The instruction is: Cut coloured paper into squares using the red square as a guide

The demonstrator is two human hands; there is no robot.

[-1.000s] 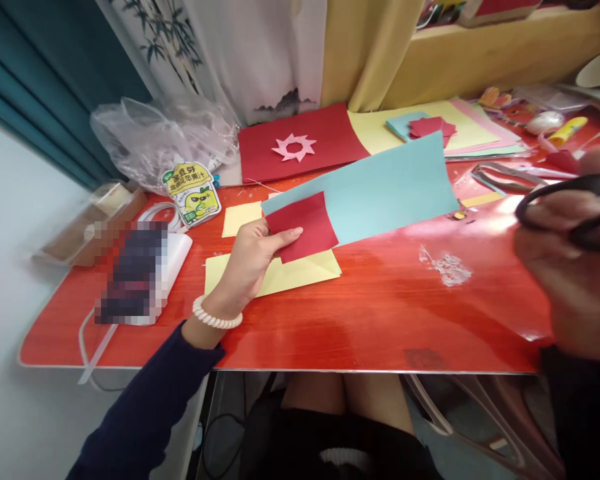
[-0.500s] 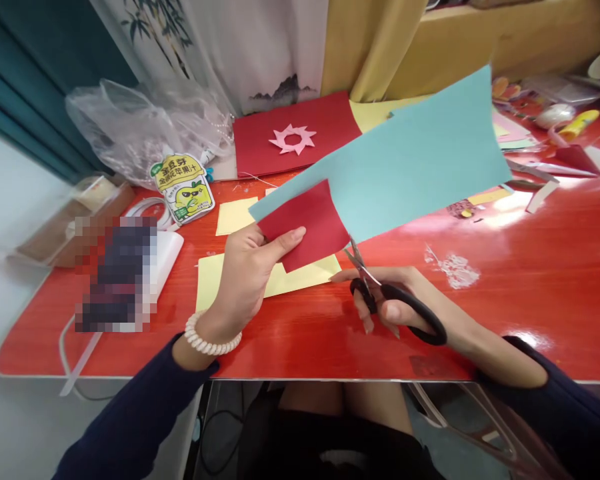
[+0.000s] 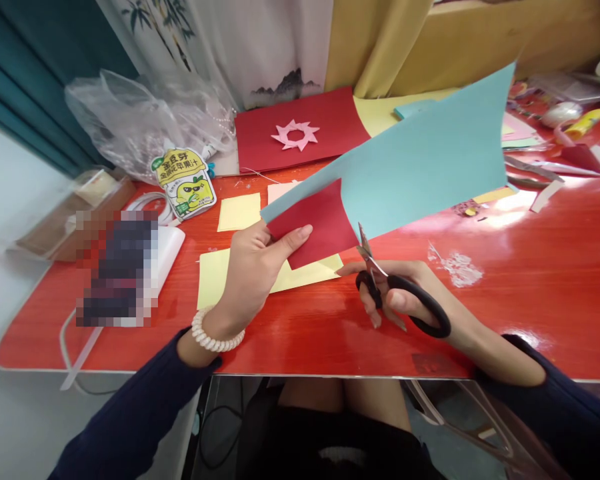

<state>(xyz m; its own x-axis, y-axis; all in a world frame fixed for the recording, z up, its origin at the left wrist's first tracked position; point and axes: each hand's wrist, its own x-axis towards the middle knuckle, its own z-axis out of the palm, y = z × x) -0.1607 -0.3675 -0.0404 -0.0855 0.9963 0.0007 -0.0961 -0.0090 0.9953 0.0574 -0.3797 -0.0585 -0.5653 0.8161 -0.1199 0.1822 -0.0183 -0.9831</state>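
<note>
My left hand (image 3: 254, 267) is closed in a pinch on a small red paper square (image 3: 317, 223) and the big light-blue paper sheet (image 3: 425, 163) behind it, both lifted off the red table (image 3: 530, 300). My right hand (image 3: 400, 293) grips black-handled scissors (image 3: 405, 300). Their blades point up and touch the lower edge of the blue sheet, right beside the red square. A yellow sheet (image 3: 215, 277) lies on the table under my left hand.
At the back lie a dark red sheet (image 3: 260, 137) bearing a pink paper star (image 3: 295, 135), a crumpled plastic bag (image 3: 145, 123) and a yellow juice pouch (image 3: 185, 183). More coloured papers and scraps sit far right. A blurred white device (image 3: 125, 267) rests left.
My right hand came in from the right with the scissors and set the blades at the blue sheet's edge. My left hand lifted and tilted the papers upward.
</note>
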